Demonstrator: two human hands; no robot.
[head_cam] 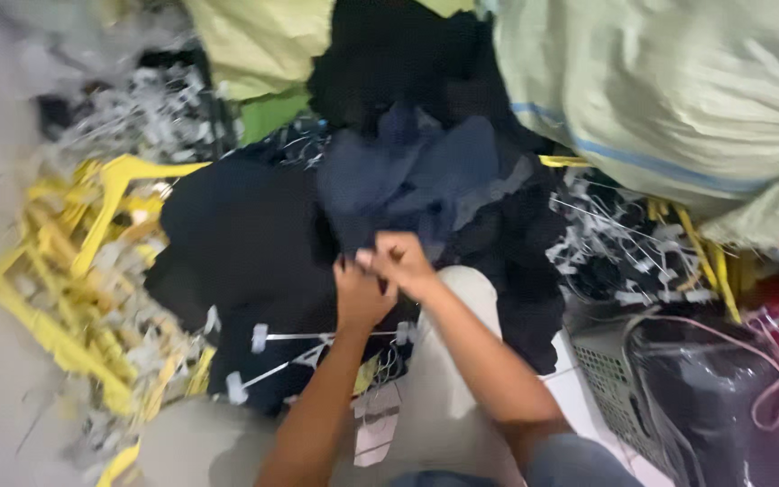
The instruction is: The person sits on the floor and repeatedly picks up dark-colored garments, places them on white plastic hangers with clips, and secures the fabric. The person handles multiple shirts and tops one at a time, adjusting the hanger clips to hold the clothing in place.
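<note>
- Left hand (360, 296) and right hand (400, 261) meet fingertip to fingertip, both pinched shut on the near edge of a dark garment (254, 243); the hold looks made to lift or part the cloth.
- The garment is draped over the person's lap, directly under the hands, within easy reach.
- Wire clip hanger (317, 347) just below the left wrist, on the same cloth.
- Yellow hangers (83, 261) heaped well left of the hands; pale sack (669, 99) above right; basket (615, 379) to the right.

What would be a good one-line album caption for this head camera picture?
Left hand and right hand meet on dark clothes between yellow hangers and pale sacks.
</note>
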